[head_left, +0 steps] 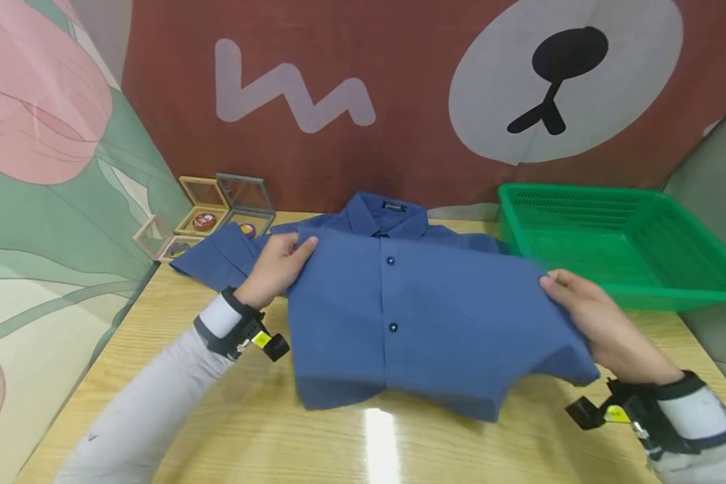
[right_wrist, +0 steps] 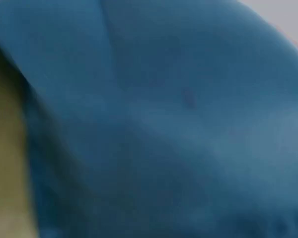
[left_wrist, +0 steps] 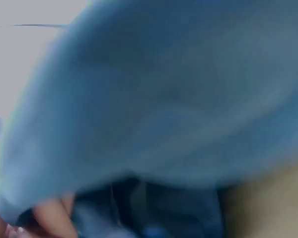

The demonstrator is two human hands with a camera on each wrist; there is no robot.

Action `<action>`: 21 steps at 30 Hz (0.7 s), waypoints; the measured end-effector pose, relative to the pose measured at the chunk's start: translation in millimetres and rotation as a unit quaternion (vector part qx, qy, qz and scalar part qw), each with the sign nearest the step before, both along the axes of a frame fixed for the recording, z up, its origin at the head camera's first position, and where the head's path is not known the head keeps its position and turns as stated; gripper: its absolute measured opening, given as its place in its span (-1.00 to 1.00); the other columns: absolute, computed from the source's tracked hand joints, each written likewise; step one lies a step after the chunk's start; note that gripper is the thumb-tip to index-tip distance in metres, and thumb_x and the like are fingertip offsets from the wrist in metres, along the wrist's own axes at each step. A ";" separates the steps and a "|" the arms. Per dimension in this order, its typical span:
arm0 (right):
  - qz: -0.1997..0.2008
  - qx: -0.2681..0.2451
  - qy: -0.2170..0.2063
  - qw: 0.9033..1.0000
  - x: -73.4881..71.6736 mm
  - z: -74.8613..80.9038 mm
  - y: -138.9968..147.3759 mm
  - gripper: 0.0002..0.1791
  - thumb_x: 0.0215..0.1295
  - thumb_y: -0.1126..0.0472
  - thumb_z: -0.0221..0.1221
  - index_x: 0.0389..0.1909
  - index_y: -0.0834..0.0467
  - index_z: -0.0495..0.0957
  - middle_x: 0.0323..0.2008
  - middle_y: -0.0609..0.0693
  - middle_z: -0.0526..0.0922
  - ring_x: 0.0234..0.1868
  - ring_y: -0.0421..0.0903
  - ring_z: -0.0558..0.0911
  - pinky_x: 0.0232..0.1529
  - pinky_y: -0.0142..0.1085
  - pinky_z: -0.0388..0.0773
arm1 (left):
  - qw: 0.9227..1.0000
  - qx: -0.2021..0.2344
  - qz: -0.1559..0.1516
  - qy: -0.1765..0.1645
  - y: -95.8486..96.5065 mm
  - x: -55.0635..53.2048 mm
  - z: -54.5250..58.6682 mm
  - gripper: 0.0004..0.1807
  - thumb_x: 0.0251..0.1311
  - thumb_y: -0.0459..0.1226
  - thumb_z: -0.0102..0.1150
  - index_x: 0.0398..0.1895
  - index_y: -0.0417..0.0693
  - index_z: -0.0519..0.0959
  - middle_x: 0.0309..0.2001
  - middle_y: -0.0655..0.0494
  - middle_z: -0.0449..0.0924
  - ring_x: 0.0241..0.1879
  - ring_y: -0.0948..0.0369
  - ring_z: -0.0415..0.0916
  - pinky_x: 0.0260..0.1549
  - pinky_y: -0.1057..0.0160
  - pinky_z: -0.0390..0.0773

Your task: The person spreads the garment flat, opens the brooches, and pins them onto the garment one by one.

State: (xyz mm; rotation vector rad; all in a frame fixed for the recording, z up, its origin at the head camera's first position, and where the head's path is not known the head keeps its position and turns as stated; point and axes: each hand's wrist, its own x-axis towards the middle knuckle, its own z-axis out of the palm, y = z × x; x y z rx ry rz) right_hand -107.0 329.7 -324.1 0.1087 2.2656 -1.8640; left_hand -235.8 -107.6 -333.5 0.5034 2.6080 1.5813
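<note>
"What have I got hold of?"

"A blue shirt (head_left: 345,302). Your left hand (head_left: 278,265) pinches its raised edge, thumb in front and fingers curled behind. Your right hand (head_left: 601,319) grips the other side, thumb also in front. Both are closed on the cloth."

"And where's the shirt itself?"

"Part of it is stretched between your hands above the bench (head_left: 218,430), with two dark buttons (head_left: 393,327) showing. The collar (head_left: 363,214) lies behind that raised edge, and a sleeve (head_left: 214,259) spreads left, close to some small open cases (head_left: 189,220)."

"Anything on my right?"

"A green basket (head_left: 581,249), just beyond your right hand. The cloth reaches close to its left end; I can't tell whether they touch."

"Do the wrist views help?"

"Little. Blurred blue cloth fills most of both; your left one shows a few fingertips low in the corner."
</note>
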 end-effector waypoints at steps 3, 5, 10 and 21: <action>0.024 0.215 -0.017 0.976 -6.8 -24.0 -12.2 -0.66 0.56 0.10 -0.04 0.07 0.32 0.31 -0.29 0.10 0.58 -0.34 -0.09 0.61 -0.37 -0.24 0.56 | 0.986 -0.166 -0.002 0.000 2.3 -2.5 -27.0 -0.49 0.43 -0.13 0.06 -0.72 0.02 0.20 -0.75 0.19 0.16 -0.73 0.26 0.22 -0.66 0.29 0.27; 0.045 0.338 0.014 0.940 -7.2 -38.0 -19.9 -0.55 0.50 0.18 0.03 0.16 0.46 0.24 -0.22 0.31 0.60 -0.26 0.07 0.64 -0.32 -0.14 0.58 | 0.962 -0.274 -0.001 0.002 3.9 0.5 -40.4 -0.50 0.38 -0.10 0.13 -0.73 0.01 0.28 -0.75 0.14 0.25 -0.72 0.20 0.31 -0.69 0.26 0.32; 0.024 0.483 0.174 0.858 -14.1 -35.6 -48.4 -0.52 0.37 0.24 0.15 0.18 0.47 0.36 0.00 0.47 0.52 -0.03 0.39 0.57 -0.10 0.17 0.54 | 0.895 -0.421 0.073 0.130 19.2 13.4 -33.7 -0.66 0.08 -0.17 0.31 -0.33 -0.25 0.44 -0.41 -0.19 0.56 -0.36 -0.11 0.54 -0.54 0.00 0.52; 0.183 0.483 0.096 0.851 -126.9 -41.7 -115.5 -0.43 0.58 0.10 -0.08 0.50 0.22 0.18 0.46 0.36 0.21 0.46 0.40 0.19 0.46 0.19 0.12 | 0.900 -0.404 -0.163 -0.004 77.0 -45.5 -31.0 -0.38 0.54 -0.06 -0.18 0.49 -0.25 0.18 0.41 -0.23 0.32 0.41 -0.08 0.30 0.39 0.01 0.29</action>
